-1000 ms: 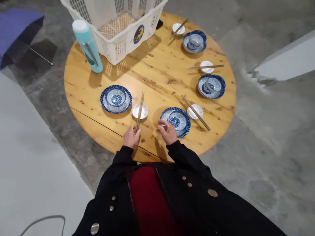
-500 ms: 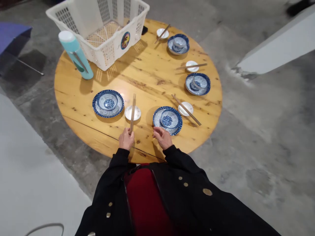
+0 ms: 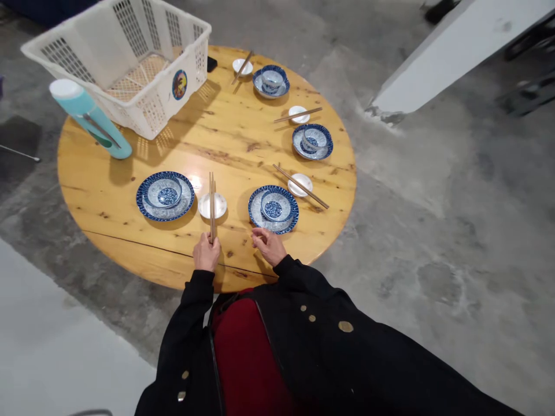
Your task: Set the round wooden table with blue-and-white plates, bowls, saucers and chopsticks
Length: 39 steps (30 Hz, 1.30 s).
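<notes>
My left hand (image 3: 207, 253) is closed round the near ends of a pair of chopsticks (image 3: 212, 211). The far part of the pair reaches over a small white dish (image 3: 220, 205). Left of it is a blue-patterned plate (image 3: 186, 210) with a matching bowl (image 3: 168, 192) on it. My right hand (image 3: 270, 247) is by the near edge of another blue-patterned plate (image 3: 291, 223), fingers loosely bent and apart, with nothing seen in them. That plate carries a bowl (image 3: 276, 208). Beyond it, more chopsticks (image 3: 313, 195) lie across a white dish (image 3: 304, 181).
A white plastic basket (image 3: 151, 107) stands at the back left of the round wooden table (image 3: 234, 156), with a light-blue bottle (image 3: 97, 124) before it. Farther place settings, including a plate (image 3: 323, 153), line the right side. A white pillar (image 3: 437, 63) stands beyond.
The whole view has swung right, so the table and dishes appear farther left. My left hand still holds the chopsticks, which now point more nearly straight away. The right hand stays near the plate.
</notes>
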Motion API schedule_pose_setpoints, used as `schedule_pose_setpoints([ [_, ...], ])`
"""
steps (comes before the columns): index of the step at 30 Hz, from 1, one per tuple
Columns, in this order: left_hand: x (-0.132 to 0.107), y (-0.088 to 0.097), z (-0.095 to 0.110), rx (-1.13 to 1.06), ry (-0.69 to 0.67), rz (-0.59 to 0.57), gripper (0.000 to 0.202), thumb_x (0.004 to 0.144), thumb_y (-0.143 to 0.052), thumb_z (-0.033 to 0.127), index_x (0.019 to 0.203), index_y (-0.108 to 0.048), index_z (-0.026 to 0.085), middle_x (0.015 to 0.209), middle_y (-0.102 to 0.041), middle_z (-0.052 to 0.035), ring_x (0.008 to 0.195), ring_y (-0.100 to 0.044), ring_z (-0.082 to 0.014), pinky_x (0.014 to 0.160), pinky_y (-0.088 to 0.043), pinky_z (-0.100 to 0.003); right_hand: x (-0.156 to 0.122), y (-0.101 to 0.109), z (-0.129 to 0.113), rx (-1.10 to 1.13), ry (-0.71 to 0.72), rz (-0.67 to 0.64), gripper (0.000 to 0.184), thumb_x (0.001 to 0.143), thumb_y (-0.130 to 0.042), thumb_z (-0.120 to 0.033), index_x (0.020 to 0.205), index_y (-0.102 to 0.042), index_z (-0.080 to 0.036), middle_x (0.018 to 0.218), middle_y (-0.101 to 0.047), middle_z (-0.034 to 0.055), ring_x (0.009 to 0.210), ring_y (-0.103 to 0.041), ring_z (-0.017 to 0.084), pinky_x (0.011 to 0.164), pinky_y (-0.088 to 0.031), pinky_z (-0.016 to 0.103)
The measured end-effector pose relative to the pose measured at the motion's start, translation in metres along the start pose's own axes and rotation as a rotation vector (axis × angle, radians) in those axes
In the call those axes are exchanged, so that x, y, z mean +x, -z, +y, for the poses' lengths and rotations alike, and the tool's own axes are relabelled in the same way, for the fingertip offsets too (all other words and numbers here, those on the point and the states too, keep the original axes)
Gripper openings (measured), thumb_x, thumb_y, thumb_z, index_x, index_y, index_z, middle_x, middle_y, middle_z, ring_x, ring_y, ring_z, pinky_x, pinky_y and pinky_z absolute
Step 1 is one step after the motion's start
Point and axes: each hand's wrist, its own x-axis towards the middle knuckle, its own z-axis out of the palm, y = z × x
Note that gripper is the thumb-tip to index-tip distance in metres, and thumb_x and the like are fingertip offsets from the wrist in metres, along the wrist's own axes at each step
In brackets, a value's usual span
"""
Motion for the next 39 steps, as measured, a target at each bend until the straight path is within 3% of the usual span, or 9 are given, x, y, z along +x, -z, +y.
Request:
schedule_pose_setpoints([
  [13, -0.01, 0.011, -0.012, -0.06, 0.011, 0.009, 0.037, 0.091, -0.052, 0.044, 0.116, -0.059, 0.016, 0.09, -0.074, -0.0079, 0.091, -0.07, -0.0242, 0.081, -0.048, -0.031, -0.016, -0.009, 0.001, -0.052, -0.035, -0.046, 0.04, 0.083, -0.05, -0.046, 0.103, -0.064, -0.015, 0.086, -0.07, 0.0067, 0.063, -0.068, 0.017, 0.064, -0.053, 0.03],
  [20, -0.033, 0.016, -0.04, -0.2, 0.008, 0.073, 0.038, 0.092, -0.046, 0.044, 0.118, -0.058, 0.017, 0.087, -0.073, -0.0057, 0.081, -0.07, -0.0195, 0.077, -0.049, -0.029, -0.052, -0.008, 0.021, -0.085, -0.123, -0.081, 0.042, 0.082, -0.052, -0.049, 0.102, -0.066, -0.015, 0.086, -0.071, 0.0079, 0.069, -0.069, 0.02, 0.065, -0.056, 0.033],
  [25, -0.053, 0.011, -0.044, -0.241, -0.091, 0.154, 0.033, 0.092, -0.045, 0.039, 0.112, -0.062, 0.019, 0.092, -0.074, -0.0069, 0.084, -0.071, -0.018, 0.08, -0.051, -0.028, -0.076, -0.006, 0.033, -0.103, -0.132, -0.104, 0.036, 0.084, -0.05, -0.048, 0.094, -0.068, -0.019, 0.085, -0.072, 0.0075, 0.075, -0.069, 0.022, 0.067, -0.057, 0.034],
  [29, -0.065, 0.001, -0.031, -0.232, -0.188, 0.141, 0.03, 0.093, -0.043, 0.039, 0.109, -0.063, 0.022, 0.093, -0.075, -0.0078, 0.083, -0.072, -0.0187, 0.079, -0.053, -0.029, -0.086, 0.001, 0.034, -0.135, -0.11, -0.113, 0.032, 0.084, -0.049, -0.043, 0.092, -0.069, -0.02, 0.076, -0.071, 0.0055, 0.068, -0.067, 0.021, 0.064, -0.055, 0.033],
  [34, -0.075, -0.018, 0.013, -0.182, -0.341, 0.069, 0.027, 0.094, -0.044, 0.035, 0.107, -0.064, 0.023, 0.102, -0.074, -0.0089, 0.089, -0.071, -0.019, 0.085, -0.053, -0.03, -0.096, 0.026, 0.045, -0.167, -0.069, -0.089, 0.032, 0.084, -0.046, -0.042, 0.09, -0.07, -0.021, 0.071, -0.07, 0.0038, 0.066, -0.066, 0.021, 0.064, -0.052, 0.032],
  [36, -0.071, -0.02, 0.029, -0.142, -0.329, 0.152, 0.027, 0.093, -0.044, 0.033, 0.106, -0.065, 0.022, 0.103, -0.072, -0.0106, 0.096, -0.068, -0.0206, 0.09, -0.051, -0.032, -0.103, 0.043, 0.056, -0.165, -0.064, -0.078, 0.034, 0.084, -0.046, -0.043, 0.09, -0.071, -0.021, 0.075, -0.072, 0.0051, 0.068, -0.067, 0.022, 0.066, -0.053, 0.034],
  [39, -0.059, -0.011, 0.037, -0.204, -0.075, 0.428, 0.03, 0.092, -0.044, 0.033, 0.109, -0.063, 0.017, 0.11, -0.067, -0.0139, 0.104, -0.064, -0.0233, 0.099, -0.047, -0.037, -0.117, 0.074, 0.08, -0.101, -0.1, -0.064, 0.038, 0.081, -0.048, -0.049, 0.092, -0.071, -0.021, 0.085, -0.075, 0.0077, 0.071, -0.07, 0.024, 0.068, -0.056, 0.036],
])
